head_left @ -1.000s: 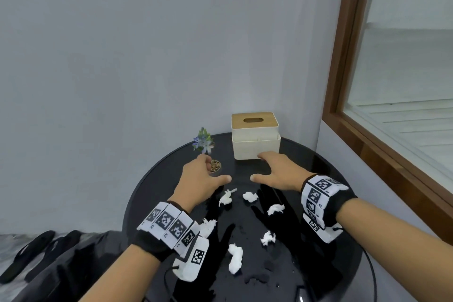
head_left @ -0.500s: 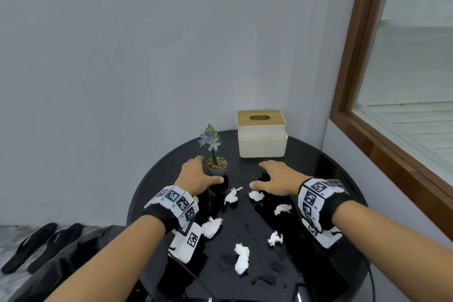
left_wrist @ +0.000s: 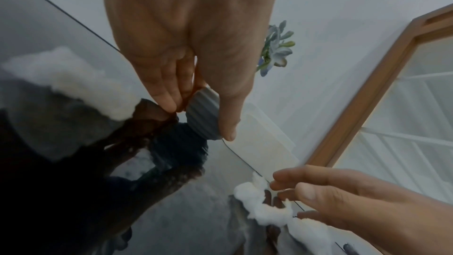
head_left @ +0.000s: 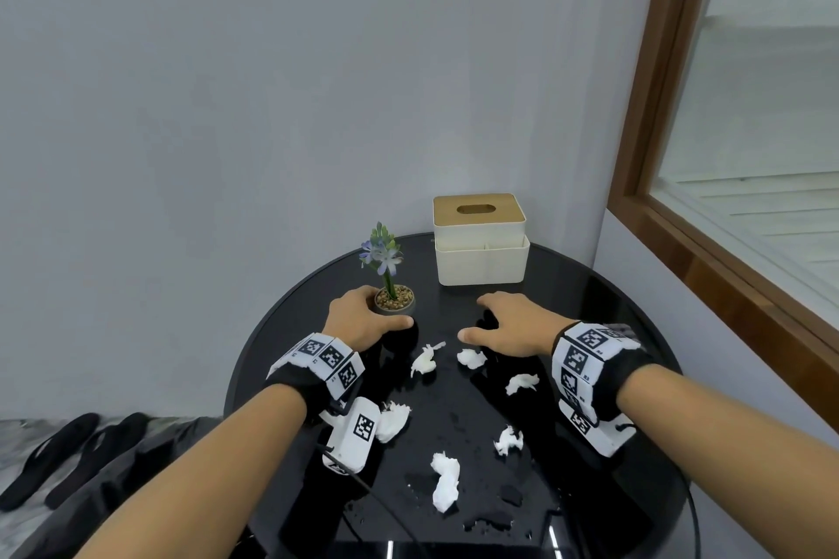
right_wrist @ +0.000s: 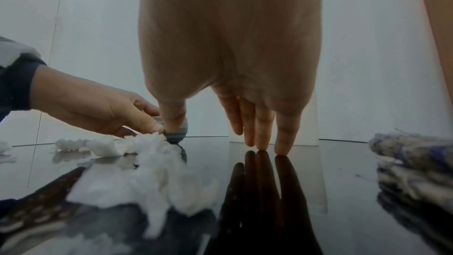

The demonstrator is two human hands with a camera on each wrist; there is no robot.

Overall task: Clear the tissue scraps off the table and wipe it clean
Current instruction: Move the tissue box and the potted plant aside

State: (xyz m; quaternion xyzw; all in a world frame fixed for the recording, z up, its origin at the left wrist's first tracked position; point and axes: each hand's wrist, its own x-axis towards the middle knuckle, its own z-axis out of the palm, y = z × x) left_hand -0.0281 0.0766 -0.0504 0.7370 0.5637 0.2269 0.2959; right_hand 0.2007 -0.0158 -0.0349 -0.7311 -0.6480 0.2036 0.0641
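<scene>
Left hand: our left hand (head_left: 358,322) is wrapped around the small grey ribbed flower pot (head_left: 394,302), thumb on the near side and fingers behind it; we judge we grasp it to steady or shift it so the scraps beside it can be reached.
Right hand: our right hand (head_left: 510,322) is spread and holds nothing, its straight fingertips (right_wrist: 282,148) pressing on the glossy black table (head_left: 635,331) just in front of the tissue box; the thumb lies just beside one scrap without pinching it.
Tissue scraps: the tissue scraps (head_left: 445,481) lie scattered over the middle and near part of the round table, none of them lifted; two sit between our hands, close to the pot, and the rest are nearer to us.
Wet patches: droplets and smears (head_left: 488,522) show on the near surface, which is probably why wiping follows the clearing.
Tissue box: the cream tissue box (head_left: 481,245) with a wooden lid stands at the far edge, apart from the scraps and within reach for a fresh sheet.
Cloth: a mottled bundle (right_wrist: 414,154) lies on the table to the right in the right wrist view; we cannot tell what it is.
Stage: we judge the clearing has barely begun.
</scene>
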